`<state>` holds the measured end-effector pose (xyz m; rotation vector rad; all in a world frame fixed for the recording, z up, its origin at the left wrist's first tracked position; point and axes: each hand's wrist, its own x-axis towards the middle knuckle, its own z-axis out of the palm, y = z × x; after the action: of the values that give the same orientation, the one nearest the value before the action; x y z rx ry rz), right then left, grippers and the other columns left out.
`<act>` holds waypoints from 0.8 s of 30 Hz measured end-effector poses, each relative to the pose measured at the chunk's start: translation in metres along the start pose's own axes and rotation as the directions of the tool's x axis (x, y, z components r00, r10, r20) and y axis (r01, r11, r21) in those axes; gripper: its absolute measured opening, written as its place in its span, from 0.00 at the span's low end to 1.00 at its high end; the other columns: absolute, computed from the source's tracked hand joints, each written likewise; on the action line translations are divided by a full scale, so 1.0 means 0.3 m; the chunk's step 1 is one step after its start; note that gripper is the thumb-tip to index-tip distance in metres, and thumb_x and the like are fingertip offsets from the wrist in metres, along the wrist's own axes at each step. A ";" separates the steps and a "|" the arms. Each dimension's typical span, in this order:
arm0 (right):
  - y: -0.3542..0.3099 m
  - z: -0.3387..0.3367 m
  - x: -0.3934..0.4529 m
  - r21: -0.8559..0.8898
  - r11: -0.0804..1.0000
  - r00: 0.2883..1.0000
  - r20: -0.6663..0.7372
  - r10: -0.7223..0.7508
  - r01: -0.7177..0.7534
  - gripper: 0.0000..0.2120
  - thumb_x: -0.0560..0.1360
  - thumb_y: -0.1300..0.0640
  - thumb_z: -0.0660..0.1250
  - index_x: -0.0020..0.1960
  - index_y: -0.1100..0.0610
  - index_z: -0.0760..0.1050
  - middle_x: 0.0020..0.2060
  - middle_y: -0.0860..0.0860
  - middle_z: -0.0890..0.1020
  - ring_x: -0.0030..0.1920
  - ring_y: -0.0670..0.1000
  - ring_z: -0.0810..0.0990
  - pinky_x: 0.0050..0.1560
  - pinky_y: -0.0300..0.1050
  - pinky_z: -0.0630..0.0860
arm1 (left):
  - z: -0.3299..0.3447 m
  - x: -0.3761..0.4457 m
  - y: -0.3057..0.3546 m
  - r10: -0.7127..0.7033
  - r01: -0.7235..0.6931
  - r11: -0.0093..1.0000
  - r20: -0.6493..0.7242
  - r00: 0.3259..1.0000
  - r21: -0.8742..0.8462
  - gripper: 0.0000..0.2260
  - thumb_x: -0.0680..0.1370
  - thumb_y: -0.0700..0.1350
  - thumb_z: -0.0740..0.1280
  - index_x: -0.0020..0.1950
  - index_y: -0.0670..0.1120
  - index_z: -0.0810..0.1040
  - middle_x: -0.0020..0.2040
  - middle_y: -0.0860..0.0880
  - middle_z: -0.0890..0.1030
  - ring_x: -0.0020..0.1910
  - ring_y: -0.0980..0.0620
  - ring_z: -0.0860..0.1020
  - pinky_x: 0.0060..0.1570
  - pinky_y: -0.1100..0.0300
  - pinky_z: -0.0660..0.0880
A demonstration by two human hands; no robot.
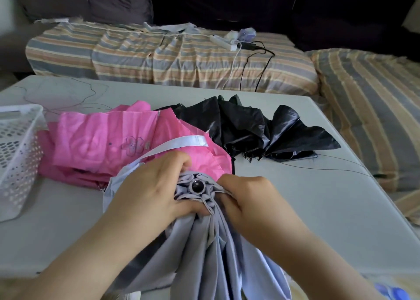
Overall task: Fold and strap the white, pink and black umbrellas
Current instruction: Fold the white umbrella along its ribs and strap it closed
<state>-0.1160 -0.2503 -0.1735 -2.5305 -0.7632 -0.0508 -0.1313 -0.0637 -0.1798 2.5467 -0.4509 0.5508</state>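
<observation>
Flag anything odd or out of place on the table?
Loose dark threads trail over the table by the black umbrella, whose edge looks frayed. Pink umbrella lies crumpled, unstrapped. The white umbrella, strap hanging free, is gripped by left hand and right hand.

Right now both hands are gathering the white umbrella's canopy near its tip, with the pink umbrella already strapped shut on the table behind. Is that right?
Not quite. Both the left hand and right hand do grip the white umbrella near its tip, but the pink umbrella is not strapped: the head view shows its canopy lying loose and spread on the table.
</observation>
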 end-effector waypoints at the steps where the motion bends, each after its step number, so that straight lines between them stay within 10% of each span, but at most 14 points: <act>1: 0.000 0.003 -0.002 0.013 1.000 1.000 0.003 0.028 -0.028 0.10 0.77 0.56 0.59 0.39 0.55 0.63 0.30 0.53 0.71 0.33 0.57 0.68 0.34 0.50 0.63 | -0.003 -0.001 -0.003 -0.016 0.016 0.999 -0.007 1.000 0.034 0.31 0.61 0.72 0.63 0.45 0.46 0.74 0.38 0.54 0.76 0.35 0.52 0.74 0.33 0.61 0.69; 8: -0.016 0.023 -0.006 0.128 0.985 0.992 -0.020 0.122 -0.119 0.08 0.79 0.53 0.62 0.57 0.51 0.72 0.42 0.54 0.82 0.43 0.58 0.78 0.44 0.52 0.72 | -0.034 -0.002 -0.002 0.052 -0.006 0.936 -0.121 0.991 0.352 0.31 0.62 0.68 0.62 0.44 0.40 0.80 0.38 0.44 0.71 0.36 0.44 0.70 0.32 0.48 0.72; 18: -0.012 0.045 0.006 0.214 0.973 0.995 -0.036 0.098 -0.088 0.23 0.77 0.56 0.61 0.70 0.41 0.66 0.28 0.48 0.73 0.29 0.49 0.68 0.30 0.41 0.64 | -0.028 -0.020 0.058 0.082 -0.017 0.898 -0.130 0.988 0.439 0.21 0.61 0.57 0.78 0.36 0.41 0.77 0.23 0.49 0.72 0.20 0.48 0.72 0.21 0.62 0.59; 24: -0.004 0.041 0.012 0.209 0.977 0.992 -0.112 0.060 -0.035 0.17 0.73 0.55 0.60 0.59 0.49 0.78 0.55 0.44 0.74 0.51 0.44 0.75 0.49 0.40 0.74 | -0.018 -0.046 0.093 -0.077 0.094 0.912 -0.059 0.995 0.400 0.24 0.53 0.45 0.84 0.24 0.44 0.67 0.17 0.48 0.66 0.14 0.50 0.66 0.27 0.67 0.50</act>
<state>-0.1149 -0.2418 -0.1831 -2.3244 -0.6269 -0.0981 -0.1562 -0.0811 -0.1709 2.9224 -0.2238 0.7259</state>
